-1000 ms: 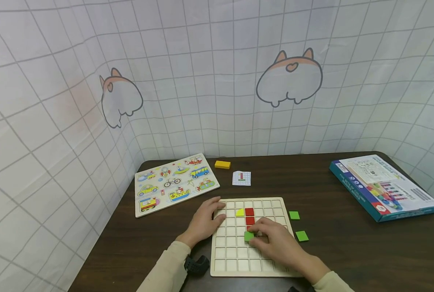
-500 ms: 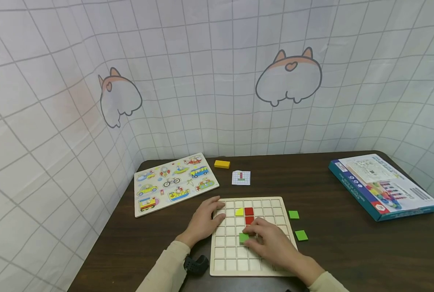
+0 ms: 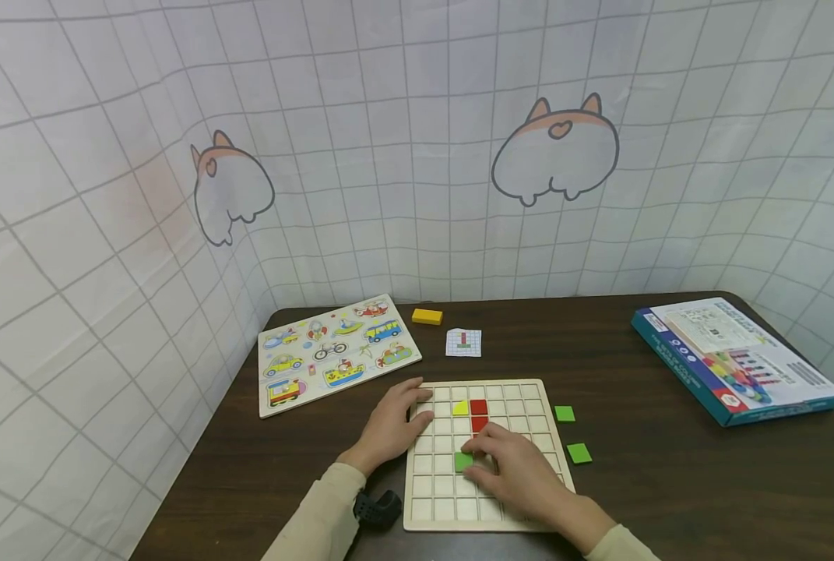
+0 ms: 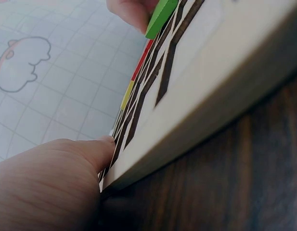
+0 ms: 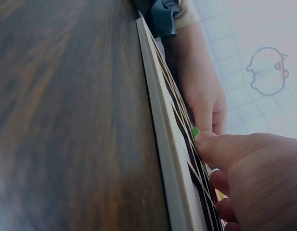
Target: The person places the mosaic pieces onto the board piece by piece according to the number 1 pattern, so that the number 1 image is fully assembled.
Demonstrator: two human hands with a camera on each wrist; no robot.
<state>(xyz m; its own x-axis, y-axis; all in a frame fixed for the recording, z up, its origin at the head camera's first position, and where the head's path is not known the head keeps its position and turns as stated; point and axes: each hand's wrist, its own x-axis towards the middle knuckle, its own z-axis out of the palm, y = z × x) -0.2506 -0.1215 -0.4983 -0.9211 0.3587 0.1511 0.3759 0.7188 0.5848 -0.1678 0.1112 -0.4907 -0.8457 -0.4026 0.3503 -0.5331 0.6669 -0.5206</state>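
A pale wooden grid board [image 3: 443,509] lies on the dark table in front of me. My left hand [image 3: 388,426] rests on its left edge, the thumb and fingers spread and touching the border. With thumb and fingertips, my right hand [image 3: 522,471] pinches a green square tile [image 3: 462,462] over the cells just below the board's middle. The left wrist view shows that green tile [image 4: 161,18] tilted against the grid. Farther up are red square tiles [image 3: 478,407] in a column, the lowest partly hidden by my right hand, and a small yellow piece [image 3: 461,407] beside them.
Two loose green tiles, an upper tile [image 3: 564,414] and a lower tile [image 3: 580,453], lie right of the board. Behind are a small pattern card [image 3: 463,343], a yellow block [image 3: 427,316] and a vehicle picture puzzle [image 3: 339,354]. A blue-sided box [image 3: 739,358] sits at right.
My right hand has moved the green tile leftward and slightly toward me across the grid, by about one cell. My left hand has stayed in place at the board's edge.
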